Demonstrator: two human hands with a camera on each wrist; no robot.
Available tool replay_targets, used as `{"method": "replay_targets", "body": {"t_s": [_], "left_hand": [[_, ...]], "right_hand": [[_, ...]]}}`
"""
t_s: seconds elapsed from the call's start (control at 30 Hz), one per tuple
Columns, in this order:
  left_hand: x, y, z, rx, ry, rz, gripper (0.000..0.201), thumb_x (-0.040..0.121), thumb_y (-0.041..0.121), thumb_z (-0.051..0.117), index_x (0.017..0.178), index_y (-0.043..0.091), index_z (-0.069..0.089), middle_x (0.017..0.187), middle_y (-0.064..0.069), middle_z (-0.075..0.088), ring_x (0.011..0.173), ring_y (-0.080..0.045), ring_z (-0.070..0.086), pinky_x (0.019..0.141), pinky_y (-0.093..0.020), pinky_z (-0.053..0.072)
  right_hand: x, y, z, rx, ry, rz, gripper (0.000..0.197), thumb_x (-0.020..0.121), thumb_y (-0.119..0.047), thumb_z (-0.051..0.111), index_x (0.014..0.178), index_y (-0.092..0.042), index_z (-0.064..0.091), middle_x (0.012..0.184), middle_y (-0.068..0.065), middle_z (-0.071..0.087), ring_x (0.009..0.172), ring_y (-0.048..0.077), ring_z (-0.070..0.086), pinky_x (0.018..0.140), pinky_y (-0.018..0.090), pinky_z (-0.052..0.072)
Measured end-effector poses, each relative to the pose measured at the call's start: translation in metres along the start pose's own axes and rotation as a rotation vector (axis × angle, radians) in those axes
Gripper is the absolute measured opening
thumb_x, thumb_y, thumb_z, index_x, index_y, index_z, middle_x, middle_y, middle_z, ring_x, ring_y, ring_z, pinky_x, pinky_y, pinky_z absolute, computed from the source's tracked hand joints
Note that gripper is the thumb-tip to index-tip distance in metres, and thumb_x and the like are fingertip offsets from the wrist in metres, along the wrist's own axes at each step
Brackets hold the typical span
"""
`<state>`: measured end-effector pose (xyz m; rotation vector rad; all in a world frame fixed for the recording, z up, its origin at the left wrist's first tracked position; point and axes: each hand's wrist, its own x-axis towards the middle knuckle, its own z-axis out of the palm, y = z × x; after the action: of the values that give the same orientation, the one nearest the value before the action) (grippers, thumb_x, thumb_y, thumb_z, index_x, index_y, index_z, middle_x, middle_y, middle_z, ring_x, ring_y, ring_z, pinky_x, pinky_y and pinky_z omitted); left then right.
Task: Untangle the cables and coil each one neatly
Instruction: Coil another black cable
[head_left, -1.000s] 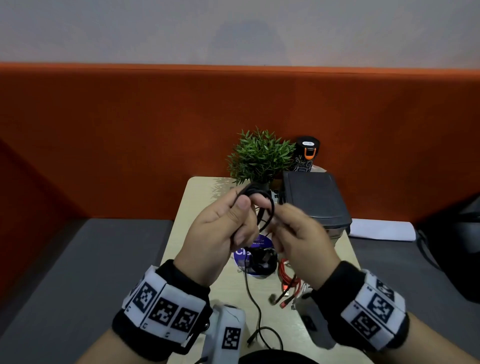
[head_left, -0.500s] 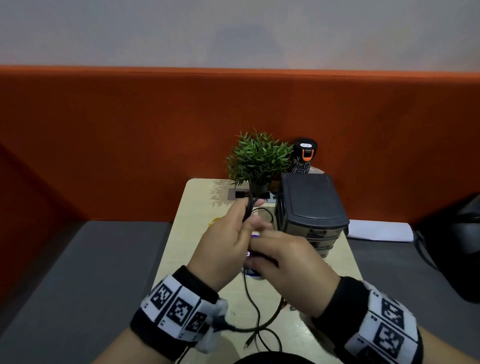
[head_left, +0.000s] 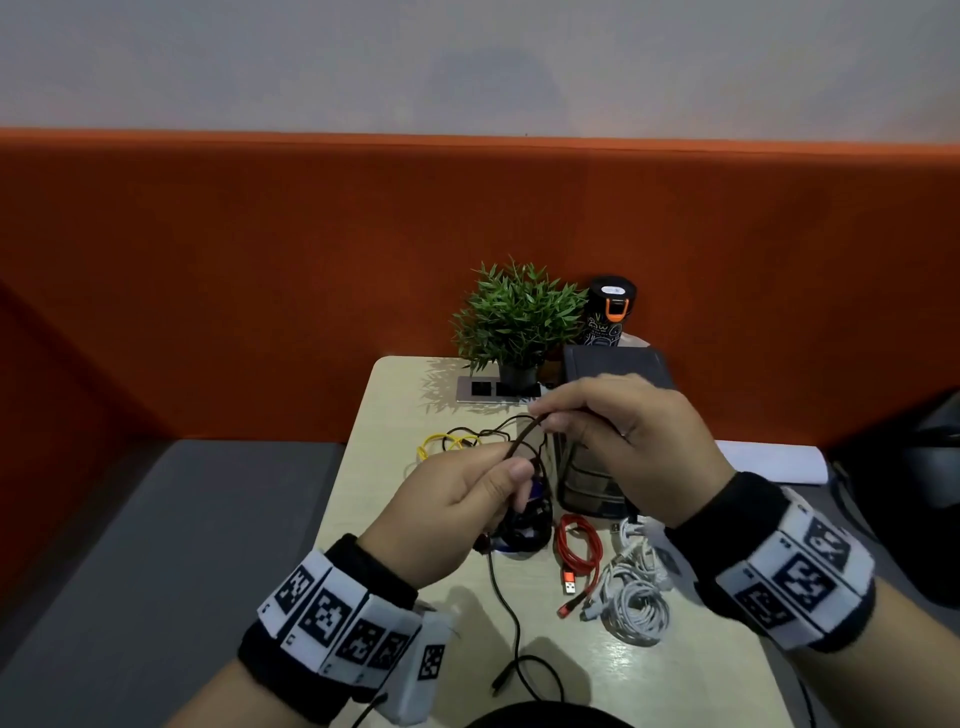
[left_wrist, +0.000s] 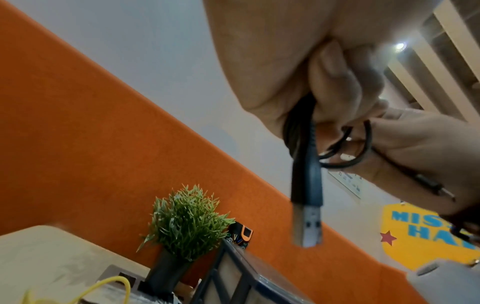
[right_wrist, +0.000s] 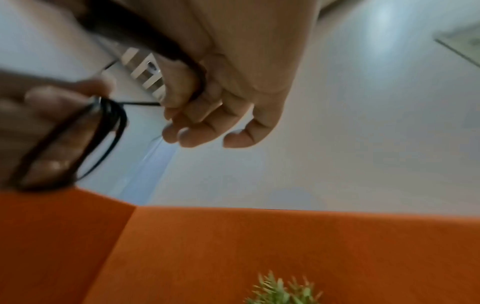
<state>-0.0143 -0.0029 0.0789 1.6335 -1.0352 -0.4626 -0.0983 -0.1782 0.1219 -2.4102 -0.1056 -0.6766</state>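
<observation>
Above the small table (head_left: 395, 519), the left hand (head_left: 447, 514) grips several loops of the black cable (head_left: 519, 436) in curled fingers, and its USB plug (left_wrist: 307, 224) hangs below the fist. Just beside it, the right hand (head_left: 634, 441) pinches the same cable between thumb and forefinger. Below them lie a red cable (head_left: 579, 551) and white cables (head_left: 636, 597).

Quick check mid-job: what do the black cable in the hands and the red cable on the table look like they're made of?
Black cable: smooth rubbery plastic sheath with a slight sheen, ending in a bare metal USB plug. Red cable: matte with no shine, possibly a braided fabric sleeve, but too small to confirm; its plug shell looks like orange-red metal or plastic.
</observation>
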Motion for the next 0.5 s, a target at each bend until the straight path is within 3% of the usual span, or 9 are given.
{"method": "replay_targets", "body": {"t_s": [0.07, 0.17, 0.23, 0.33, 0.4, 0.43, 0.5], "left_hand": [[0.001, -0.001, 0.0, -0.126, 0.013, -0.033, 0.037, 0.084, 0.053, 0.043, 0.067, 0.024, 0.057, 0.047, 0.01, 0.038, 0.044, -0.007, 0.033, 0.047, -0.018, 0.029], [0.003, 0.0, 0.004, -0.261, 0.013, -0.07, 0.034, 0.085, 0.049, 0.047, 0.067, 0.023, 0.058, 0.045, 0.009, 0.034, 0.044, -0.013, 0.027, 0.045, -0.019, 0.025], [0.004, 0.0, 0.006, -0.308, 0.021, -0.079, 0.035, 0.089, 0.043, 0.048, 0.069, 0.016, 0.057, 0.043, 0.008, 0.032, 0.045, -0.016, 0.025, 0.044, -0.019, 0.025], [0.005, 0.001, 0.008, -0.359, 0.053, -0.098, 0.038, 0.091, 0.037, 0.041, 0.069, 0.01, 0.055, 0.04, 0.006, 0.032, 0.044, -0.017, 0.029, 0.046, -0.022, 0.029], [0.006, 0.002, 0.008, -0.425, 0.085, -0.118, 0.039, 0.091, 0.037, 0.038, 0.068, 0.01, 0.055, 0.039, 0.007, 0.031, 0.042, -0.016, 0.031, 0.049, -0.028, 0.029], [0.007, 0.003, 0.008, -0.473, 0.101, -0.126, 0.04, 0.091, 0.038, 0.037, 0.068, 0.01, 0.055, 0.039, 0.008, 0.03, 0.04, -0.015, 0.031, 0.051, -0.03, 0.029], [0.009, 0.004, 0.006, -0.573, 0.125, -0.135, 0.042, 0.091, 0.039, 0.036, 0.067, 0.011, 0.055, 0.04, 0.008, 0.027, 0.036, -0.011, 0.028, 0.052, -0.031, 0.028]], "right_hand": [[0.001, 0.012, 0.005, -0.205, -0.009, -0.062, 0.023, 0.091, -0.038, 0.051, 0.099, -0.031, 0.072, 0.082, -0.014, 0.059, 0.078, 0.012, 0.051, 0.068, 0.031, 0.033], [0.0, 0.016, 0.018, -0.401, 0.043, -0.104, 0.028, 0.09, -0.035, 0.049, 0.1, -0.026, 0.074, 0.065, -0.001, 0.044, 0.062, 0.019, 0.042, 0.061, 0.03, 0.024], [-0.003, 0.014, 0.029, -0.41, 0.076, -0.092, 0.03, 0.088, -0.031, 0.049, 0.099, -0.022, 0.075, 0.058, -0.003, 0.046, 0.055, 0.017, 0.044, 0.057, 0.028, 0.032], [-0.003, 0.004, 0.036, -0.175, 0.031, 0.121, 0.025, 0.091, -0.017, 0.054, 0.108, -0.022, 0.072, 0.072, -0.007, 0.061, 0.071, 0.008, 0.056, 0.066, 0.023, 0.048], [-0.003, -0.002, 0.034, 0.058, -0.109, 0.34, 0.038, 0.092, -0.004, 0.051, 0.119, -0.026, 0.066, 0.09, -0.01, 0.063, 0.089, 0.006, 0.059, 0.075, 0.007, 0.043], [-0.003, -0.004, 0.033, 0.167, -0.15, 0.415, 0.045, 0.089, 0.0, 0.049, 0.121, -0.027, 0.064, 0.097, -0.012, 0.065, 0.096, 0.004, 0.059, 0.077, 0.004, 0.041], [-0.003, -0.006, 0.029, 0.404, -0.169, 0.468, 0.054, 0.079, 0.001, 0.046, 0.123, -0.026, 0.063, 0.107, -0.011, 0.067, 0.105, 0.005, 0.06, 0.084, 0.01, 0.045]]}}
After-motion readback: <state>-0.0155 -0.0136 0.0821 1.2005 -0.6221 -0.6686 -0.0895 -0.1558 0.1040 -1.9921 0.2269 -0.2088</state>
